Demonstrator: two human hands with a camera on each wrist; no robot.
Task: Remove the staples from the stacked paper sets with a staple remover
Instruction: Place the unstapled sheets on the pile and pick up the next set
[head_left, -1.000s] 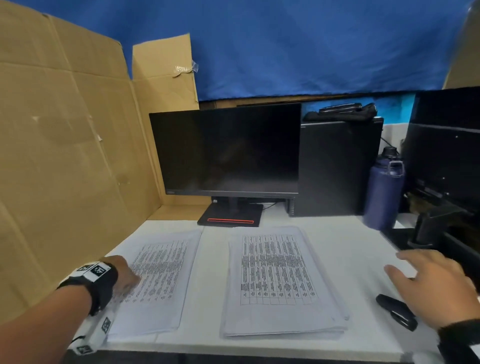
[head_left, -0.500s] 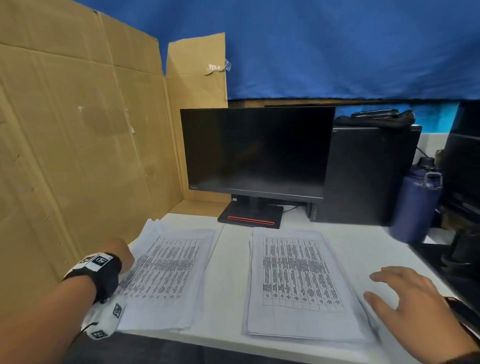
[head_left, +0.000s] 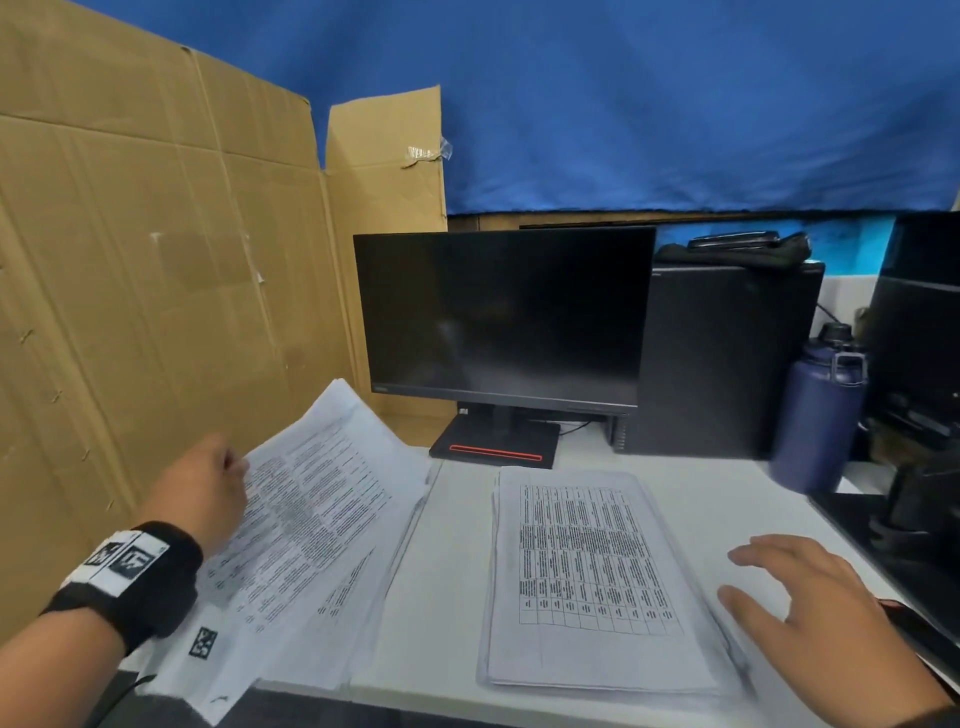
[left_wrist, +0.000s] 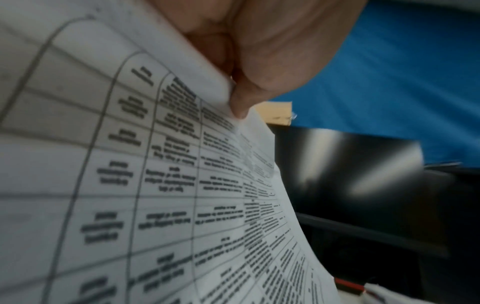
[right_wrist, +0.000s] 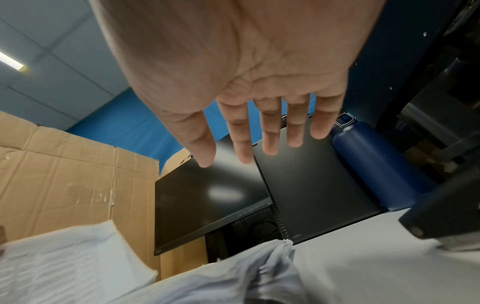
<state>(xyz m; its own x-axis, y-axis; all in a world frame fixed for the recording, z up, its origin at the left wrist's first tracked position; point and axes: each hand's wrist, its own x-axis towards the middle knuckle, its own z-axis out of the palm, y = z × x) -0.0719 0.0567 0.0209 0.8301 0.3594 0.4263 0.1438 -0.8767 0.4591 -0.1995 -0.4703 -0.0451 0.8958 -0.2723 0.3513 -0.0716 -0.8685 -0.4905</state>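
Two stacks of printed paper sets lie on the white table: a left stack and a right stack. My left hand pinches the left edge of the top paper set and holds it tilted above the left stack. The left wrist view shows thumb and fingers clamped on that sheet edge. My right hand hovers with fingers spread and empty, to the right of the right stack; it is clearly open from the wrist. A black tool, possibly the staple remover, lies mostly hidden behind it.
A dark monitor and a black computer case stand at the back. A blue bottle sits at the back right beside dark equipment. A cardboard wall closes the left side. The table's front edge runs just below the stacks.
My left hand has gripped the top paper set of the left stack and raised it off the pile. My right hand stays open and has drifted slightly towards the right stack.
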